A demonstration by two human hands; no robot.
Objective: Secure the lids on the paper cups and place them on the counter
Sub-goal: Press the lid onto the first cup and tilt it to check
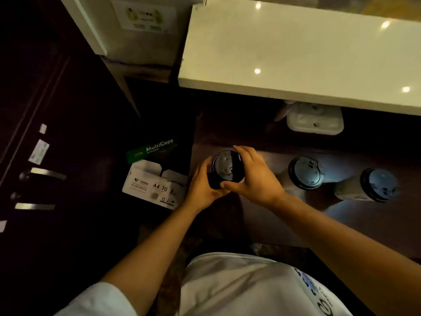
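Here I am at the dark table, both hands wrapped around one paper cup. My left hand cups its side from below to brace it, so the thin wall doesn't buckle or slide. My right hand arches over the black lid, thumb at the near rim, fingers curled over the far edge, set to press all round. Whether the lid has snapped fully home, I can't tell; the light is too dim. Off to my right, two more lidded cups and stand apart from each other on the same dark surface, looking finished. The pale counter sits above and beyond, bare of cups. Judging from that, this one wants a firm squeeze round the rim next. A paper box sits down at my left, out of the way.
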